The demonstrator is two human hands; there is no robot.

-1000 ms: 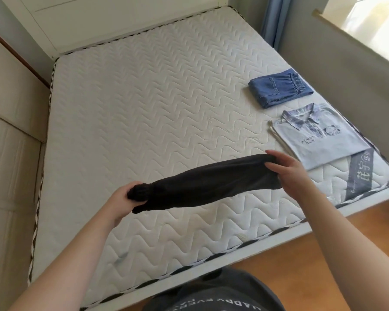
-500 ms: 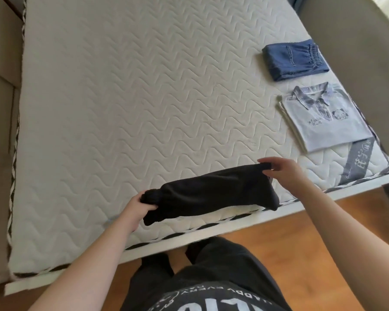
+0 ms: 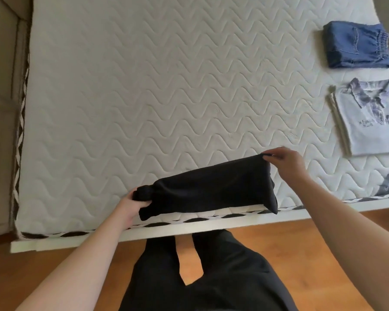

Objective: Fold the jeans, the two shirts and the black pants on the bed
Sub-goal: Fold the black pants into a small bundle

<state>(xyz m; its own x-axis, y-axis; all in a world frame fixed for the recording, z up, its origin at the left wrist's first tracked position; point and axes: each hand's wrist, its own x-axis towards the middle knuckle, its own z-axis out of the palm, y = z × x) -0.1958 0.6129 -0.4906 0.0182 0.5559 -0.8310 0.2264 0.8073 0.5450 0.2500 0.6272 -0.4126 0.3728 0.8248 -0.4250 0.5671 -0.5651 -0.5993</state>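
Head view, left to right. My left hand [image 3: 133, 202] grips the bunched end of the black pants [image 3: 211, 187]. The pants are folded into a short bundle, held stretched over the near edge of the bed [image 3: 144, 86]. My right hand [image 3: 283, 162] pinches their upper right corner. A second ago I held the bundle higher and farther in over the mattress; now it has dropped lower and come toward the near edge, and my view has tipped down. I judge it is about to be laid down as the last piece. Far right: jeans [image 3: 357, 48] folded, and nearer, the shirts [image 3: 373, 122] stacked flat, both finished.
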